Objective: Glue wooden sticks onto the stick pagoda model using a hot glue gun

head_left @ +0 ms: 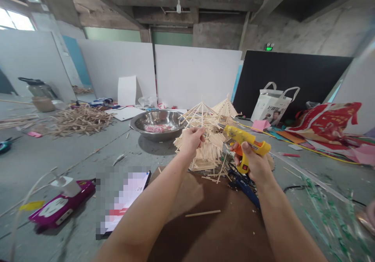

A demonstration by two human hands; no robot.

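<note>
A yellow hot glue gun (244, 139) is gripped in my right hand (258, 162), its nozzle pointing left at the stick model. My left hand (191, 140) is pinched closed at the model's near side, just under the front roof; whatever lies between its fingertips is too small to make out. The stick model (209, 146) is a pale wooden building with tiered, pointed roofs, partly covered by my left hand. Blue-handled pliers (247, 189) lie below the glue gun. One loose wooden stick (203, 213) rests on the brown board (205, 238) in front of me.
Behind the model at left stands a metal basin (137, 127). A phone or tablet (131, 199) and a purple power strip (66, 205) lie at left. Piled sticks (80, 120) sit farther back. Right are a white bag (268, 105), red packaging (328, 117) and green-marked clear strips (328, 207).
</note>
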